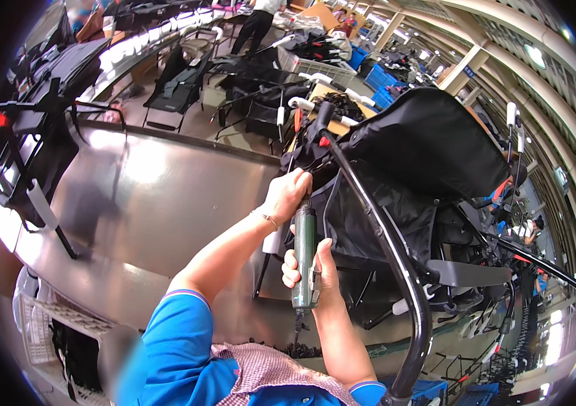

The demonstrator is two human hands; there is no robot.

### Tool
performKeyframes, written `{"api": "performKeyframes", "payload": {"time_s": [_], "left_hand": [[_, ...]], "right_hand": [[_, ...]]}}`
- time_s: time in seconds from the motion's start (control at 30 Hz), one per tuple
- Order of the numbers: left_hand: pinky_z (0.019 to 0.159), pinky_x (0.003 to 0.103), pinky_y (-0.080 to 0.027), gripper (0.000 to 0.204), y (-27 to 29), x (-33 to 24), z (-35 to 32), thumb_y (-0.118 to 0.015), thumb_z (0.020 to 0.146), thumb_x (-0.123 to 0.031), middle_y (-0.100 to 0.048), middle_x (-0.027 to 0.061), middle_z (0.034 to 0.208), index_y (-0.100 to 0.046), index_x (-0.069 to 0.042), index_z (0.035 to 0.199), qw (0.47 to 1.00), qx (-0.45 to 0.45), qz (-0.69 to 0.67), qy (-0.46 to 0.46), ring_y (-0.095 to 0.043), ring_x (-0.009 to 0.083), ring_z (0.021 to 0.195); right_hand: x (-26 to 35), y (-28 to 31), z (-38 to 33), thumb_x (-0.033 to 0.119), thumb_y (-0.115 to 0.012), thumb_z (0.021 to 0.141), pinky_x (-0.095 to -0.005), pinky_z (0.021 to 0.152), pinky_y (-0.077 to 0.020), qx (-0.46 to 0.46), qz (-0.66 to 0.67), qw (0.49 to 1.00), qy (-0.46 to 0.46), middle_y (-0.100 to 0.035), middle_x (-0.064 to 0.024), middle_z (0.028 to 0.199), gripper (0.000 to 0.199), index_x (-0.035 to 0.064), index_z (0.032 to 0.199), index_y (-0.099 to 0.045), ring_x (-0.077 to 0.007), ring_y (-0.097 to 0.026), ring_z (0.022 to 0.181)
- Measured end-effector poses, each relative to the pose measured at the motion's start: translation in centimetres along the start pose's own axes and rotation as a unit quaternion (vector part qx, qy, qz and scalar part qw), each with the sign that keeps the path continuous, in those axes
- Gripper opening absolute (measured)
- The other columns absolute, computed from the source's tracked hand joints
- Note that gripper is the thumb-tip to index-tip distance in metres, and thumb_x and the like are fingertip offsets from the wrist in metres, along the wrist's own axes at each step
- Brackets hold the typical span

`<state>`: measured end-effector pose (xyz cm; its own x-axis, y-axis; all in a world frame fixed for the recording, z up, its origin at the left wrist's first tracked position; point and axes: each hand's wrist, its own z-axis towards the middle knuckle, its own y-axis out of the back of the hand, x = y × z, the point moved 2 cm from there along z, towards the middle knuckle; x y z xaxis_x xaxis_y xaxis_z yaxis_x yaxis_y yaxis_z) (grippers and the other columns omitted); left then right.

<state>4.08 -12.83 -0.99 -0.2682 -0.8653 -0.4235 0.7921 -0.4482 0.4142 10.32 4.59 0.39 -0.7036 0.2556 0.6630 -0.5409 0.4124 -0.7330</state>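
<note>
My right hand (325, 271) is wrapped around the body of a dark green electric screwdriver (305, 254), which stands nearly in line with my view, its cord end toward me. At the tool's far end, my left hand (289, 195) is closed with bent fingers by the bit. What those fingers hold is hidden. Just beyond them lies the black fabric and frame of a stroller (382, 210). Its large black canopy (430, 139) rises to the right, and a curved black tube (386, 237) runs down past my right forearm.
A shiny metal table (166, 210) spreads under my left arm. Another black folded frame (37, 149) stands at its left end. A white crate (37, 331) sits low on the left. Farther off are blue bins (379, 78), more stroller parts and several people.
</note>
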Motion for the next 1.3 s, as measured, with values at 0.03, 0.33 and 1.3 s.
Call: {"api": "performKeyframes", "payload": {"time_s": [0.03,0.33,1.3], "left_hand": [[0.060,0.036,-0.048,0.011,1.0,-0.1,-0.7,-0.057,0.074,-0.006,-0.051,0.0085,0.076,-0.051,-0.008,0.083,1.000,-0.003,-0.011,0.001,-0.057,0.0286,0.068],[0.054,0.021,-0.049,0.021,13.7,-3.4,-10.2,-0.068,0.079,0.002,-0.062,0.0045,0.089,-0.060,-0.003,0.098,0.948,-0.134,-0.069,0.278,-0.060,0.0084,0.069],[0.054,0.023,-0.048,0.013,11.9,-12.3,-13.2,-0.071,0.073,0.005,-0.060,0.0070,0.075,-0.063,-0.001,0.081,0.935,-0.109,-0.239,0.237,-0.060,0.0135,0.061]], "right_hand": [[-0.4,-0.2,-0.5,0.069,-0.051,0.082,-0.0296,0.055,-0.0454,0.014,-0.001,1.000,-0.009,-0.050,-0.0060,0.076,0.082,0.0106,0.137,-0.038,-0.0137,-0.051,0.059],[-2.9,-0.7,1.3,0.080,-0.036,0.078,-0.0526,0.097,-0.0425,0.213,0.095,0.972,-0.025,-0.052,-0.0070,0.074,0.099,0.0078,0.145,-0.028,-0.0216,-0.057,0.063],[-2.8,-2.7,3.0,0.077,-0.045,0.077,-0.0521,0.113,-0.0230,0.239,0.229,0.944,-0.011,-0.053,-0.0051,0.075,0.099,0.0070,0.144,-0.029,-0.0207,-0.056,0.073]]}}
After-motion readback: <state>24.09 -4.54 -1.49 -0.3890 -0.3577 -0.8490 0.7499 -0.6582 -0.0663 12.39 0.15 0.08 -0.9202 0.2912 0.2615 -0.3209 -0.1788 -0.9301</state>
